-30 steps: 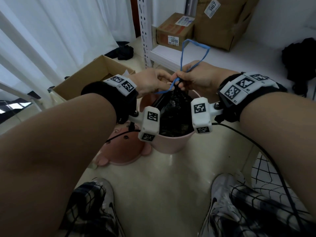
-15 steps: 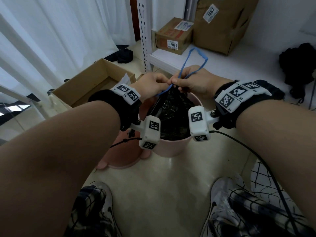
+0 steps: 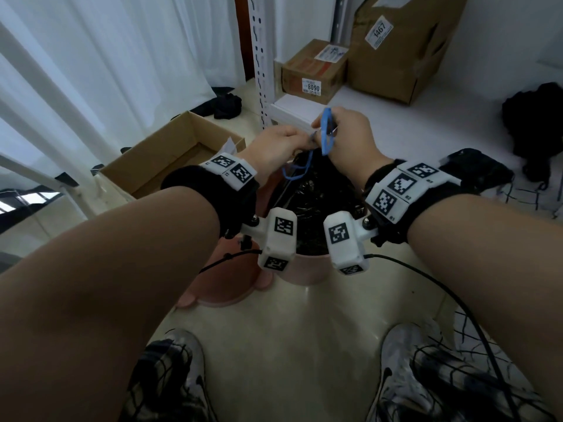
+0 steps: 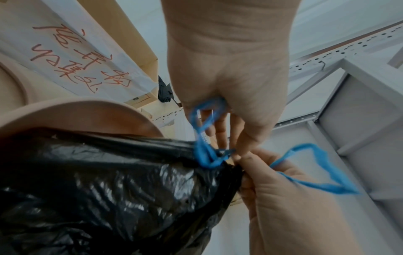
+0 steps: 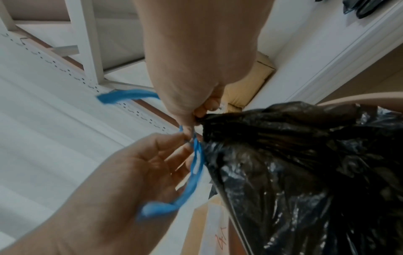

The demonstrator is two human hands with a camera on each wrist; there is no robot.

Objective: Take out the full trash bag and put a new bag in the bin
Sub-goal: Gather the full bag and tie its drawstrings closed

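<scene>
A black trash bag (image 3: 316,205) fills the pink bin (image 3: 304,269) on the floor in front of me. Its neck is gathered by a blue drawstring (image 3: 326,134). My left hand (image 3: 304,143) pinches one loop of the drawstring (image 4: 203,120) just above the bag (image 4: 109,189). My right hand (image 3: 323,132) pinches the other loop (image 4: 327,174) together with the bag's neck (image 5: 209,119). The two hands meet fingertip to fingertip over the bin's far rim. In the right wrist view the left hand's (image 5: 187,143) loop (image 5: 196,172) runs down beside the bag (image 5: 305,172).
The bin's pink lid (image 3: 225,284) lies on the floor to the left. An open cardboard box (image 3: 170,159) stands behind it. A white shelf post (image 3: 262,56) and parcels (image 3: 313,71) are beyond the bin. Black clothing (image 3: 536,129) lies at the right. My shoes (image 3: 396,360) are near.
The tall blue loop above my right hand has been drawn down to a short one at its fingers. A loop now hangs under my left hand. Both hands stay over the bag's neck.
</scene>
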